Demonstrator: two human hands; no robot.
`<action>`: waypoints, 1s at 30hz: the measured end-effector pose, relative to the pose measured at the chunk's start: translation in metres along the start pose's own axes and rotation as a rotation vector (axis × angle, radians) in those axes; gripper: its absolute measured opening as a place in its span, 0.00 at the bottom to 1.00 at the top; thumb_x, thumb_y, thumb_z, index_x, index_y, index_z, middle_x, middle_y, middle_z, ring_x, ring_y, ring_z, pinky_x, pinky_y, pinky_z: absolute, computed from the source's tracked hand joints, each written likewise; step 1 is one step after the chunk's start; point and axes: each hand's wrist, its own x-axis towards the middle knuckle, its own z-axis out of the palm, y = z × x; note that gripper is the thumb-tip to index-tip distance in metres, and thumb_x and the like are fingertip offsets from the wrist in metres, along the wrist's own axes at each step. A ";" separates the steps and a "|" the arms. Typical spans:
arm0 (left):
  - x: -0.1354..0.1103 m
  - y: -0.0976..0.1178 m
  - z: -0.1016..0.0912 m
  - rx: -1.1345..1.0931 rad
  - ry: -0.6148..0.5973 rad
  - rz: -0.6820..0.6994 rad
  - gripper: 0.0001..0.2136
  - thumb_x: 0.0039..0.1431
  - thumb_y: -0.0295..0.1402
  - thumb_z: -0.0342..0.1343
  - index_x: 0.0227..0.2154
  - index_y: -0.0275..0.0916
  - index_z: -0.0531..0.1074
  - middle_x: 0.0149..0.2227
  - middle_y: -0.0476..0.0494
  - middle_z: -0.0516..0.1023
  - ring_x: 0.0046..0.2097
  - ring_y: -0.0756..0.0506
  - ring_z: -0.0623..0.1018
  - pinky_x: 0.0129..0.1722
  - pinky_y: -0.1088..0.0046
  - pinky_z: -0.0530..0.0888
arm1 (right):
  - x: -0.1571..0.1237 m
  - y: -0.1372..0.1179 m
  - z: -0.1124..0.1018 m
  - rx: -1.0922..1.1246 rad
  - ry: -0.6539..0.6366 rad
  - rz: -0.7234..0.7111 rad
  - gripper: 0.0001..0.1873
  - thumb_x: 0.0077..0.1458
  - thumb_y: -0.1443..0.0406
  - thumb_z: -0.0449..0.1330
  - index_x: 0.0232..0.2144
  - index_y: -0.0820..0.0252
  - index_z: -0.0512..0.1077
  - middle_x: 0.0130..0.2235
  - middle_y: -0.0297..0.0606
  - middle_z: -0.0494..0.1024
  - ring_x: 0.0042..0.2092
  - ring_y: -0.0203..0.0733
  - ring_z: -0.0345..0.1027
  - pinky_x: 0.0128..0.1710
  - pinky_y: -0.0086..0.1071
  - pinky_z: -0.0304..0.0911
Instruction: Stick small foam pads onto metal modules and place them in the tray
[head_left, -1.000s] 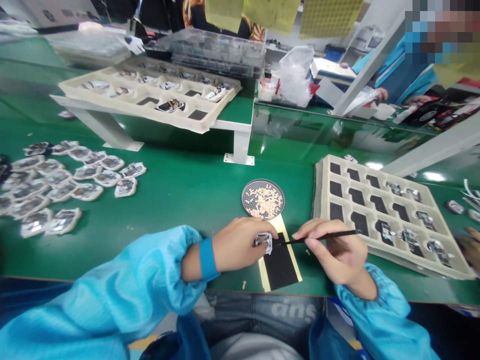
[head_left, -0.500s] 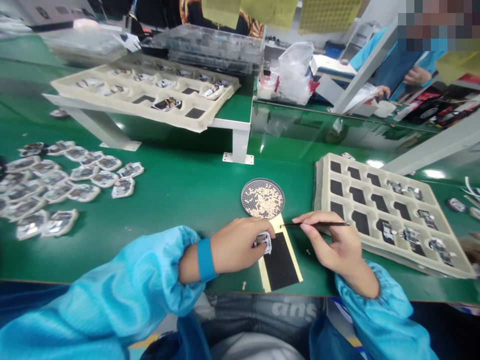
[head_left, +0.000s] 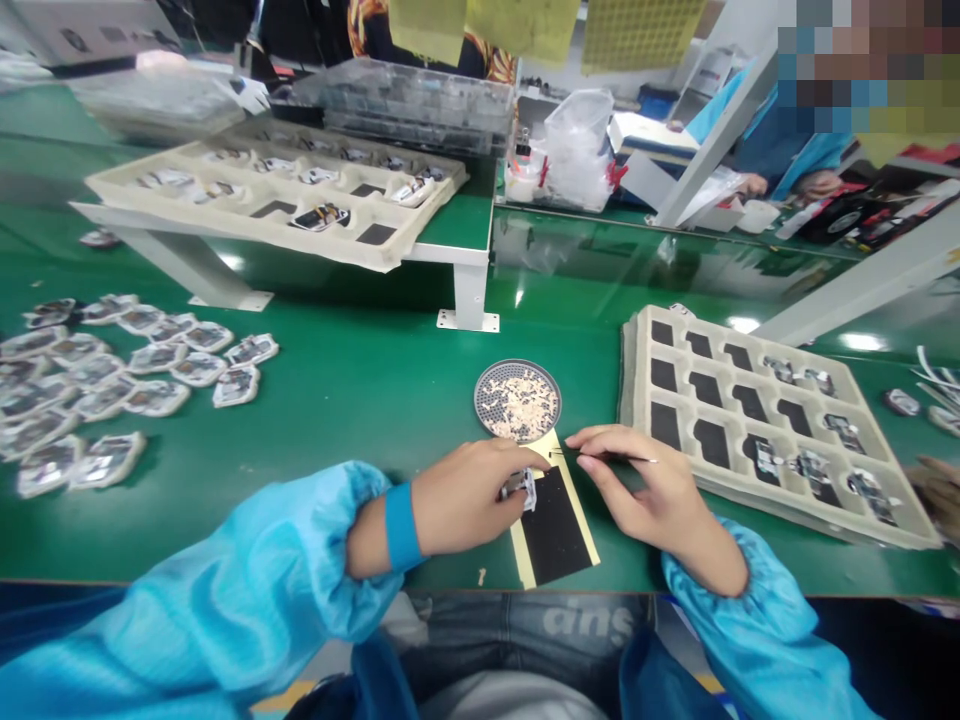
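Note:
My left hand (head_left: 461,497) lies over the bench with thumb and fingers closed on a small white-framed electronic unit (head_left: 529,490), which is mostly hidden by the fingers. My right hand (head_left: 652,495) pinches thin dark tweezers (head_left: 616,456), their tips pointing left. Those tips are over the yellow tape at the top of a black pad (head_left: 559,535), just right of the unit. Whether the tips grip anything is too small to tell. Beyond my hands sits a round grey dish (head_left: 484,398) of tiny beige pieces.
To the right is a moulded tray (head_left: 795,511) with electronic parts in some pockets. Many similar white-edged units (head_left: 109,460) lie at the left. A raised shelf on a white leg (head_left: 470,285) carries another tray (head_left: 300,242). Across the bench is another person in blue.
My view has shifted slightly. My right hand has turned a little, and its tweezers now look shorter and nearer the unit. The left hand keeps hold of the unit.

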 end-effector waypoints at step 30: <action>-0.002 0.009 0.005 0.143 -0.022 0.017 0.20 0.61 0.29 0.49 0.56 0.45 0.68 0.49 0.47 0.74 0.48 0.43 0.75 0.48 0.62 0.71 | -0.001 -0.013 -0.001 0.349 0.057 0.046 0.14 0.58 0.79 0.60 0.45 0.64 0.68 0.44 0.39 0.75 0.48 0.32 0.74 0.50 0.27 0.75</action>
